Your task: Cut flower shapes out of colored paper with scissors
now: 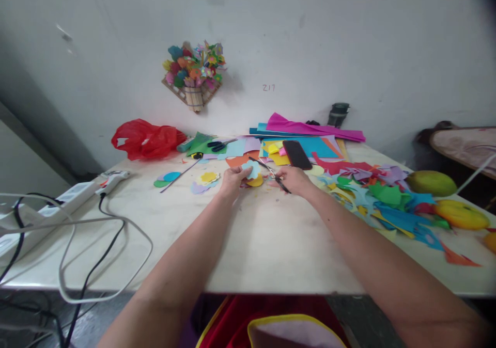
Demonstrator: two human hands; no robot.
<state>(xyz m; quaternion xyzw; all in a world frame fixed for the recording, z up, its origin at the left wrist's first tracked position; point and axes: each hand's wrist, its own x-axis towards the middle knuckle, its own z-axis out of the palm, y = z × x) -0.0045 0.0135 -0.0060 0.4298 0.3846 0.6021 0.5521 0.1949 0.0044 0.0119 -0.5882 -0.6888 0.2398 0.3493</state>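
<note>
Between the thumb and fingers of my left hand (232, 179) is a light blue paper flower (253, 170) with a scalloped edge. My right hand (293, 179) grips a pair of scissors (267, 166), whose blades point up and left beside the flower. Just below the flower, a yellow-orange paper piece (256, 182) lies on the table. To the left rests a yellow paper flower (210, 177) on lilac and pale pieces. Farther left are blue and green paper circles (171, 176).
Paper scraps (382, 190) cover the right side, near green and yellow mangoes (461, 214). A phone (297, 155), coloured sheets (318, 147) and spare scissors (220, 144) lie toward the wall. A red plastic bag (145, 139), power strips (73, 201) and loose cables (104, 219) occupy the left.
</note>
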